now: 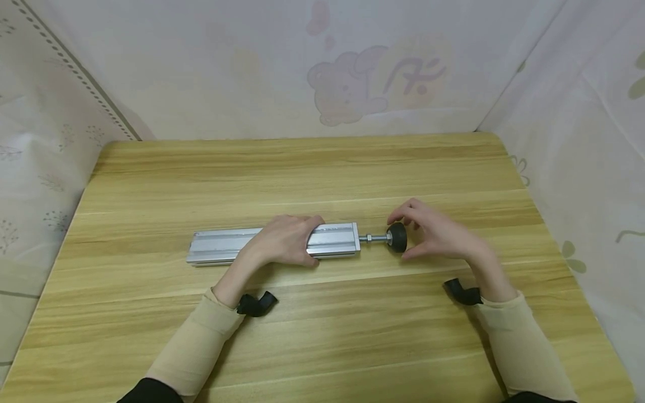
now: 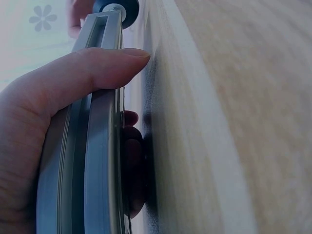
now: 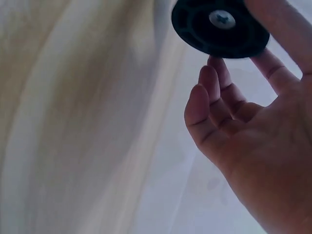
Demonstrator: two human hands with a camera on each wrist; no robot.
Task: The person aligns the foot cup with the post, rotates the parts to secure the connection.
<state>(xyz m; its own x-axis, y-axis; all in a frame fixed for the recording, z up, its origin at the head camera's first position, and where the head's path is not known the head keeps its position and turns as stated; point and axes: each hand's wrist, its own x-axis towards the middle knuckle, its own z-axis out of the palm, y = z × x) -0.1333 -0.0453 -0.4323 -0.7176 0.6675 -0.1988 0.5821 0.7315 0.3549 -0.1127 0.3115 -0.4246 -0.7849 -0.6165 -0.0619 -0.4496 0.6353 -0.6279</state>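
A silver aluminium profile (image 1: 332, 239) lies lengthwise across the table, grooved along its sides. My left hand (image 1: 284, 240) grips it from above near its right half; in the left wrist view the thumb (image 2: 97, 70) crosses its slotted side, with other fingertips showing on the underside. From the profile's right end plate a threaded rod (image 1: 375, 238) with nuts sticks out, ending in a black levelling foot (image 1: 398, 238). Around this foot curl the thumb and fingers of my right hand (image 1: 438, 232). The right wrist view shows the foot's round base (image 3: 195, 29) with a cross-head screw in its centre.
The wood-grain table (image 1: 322, 336) has rounded corners. Pale printed curtains (image 1: 227, 73) stand behind it and at both sides. Black curved pieces (image 1: 258, 304) stick out from both wrists above the tabletop, beside beige sleeves (image 1: 196, 341).
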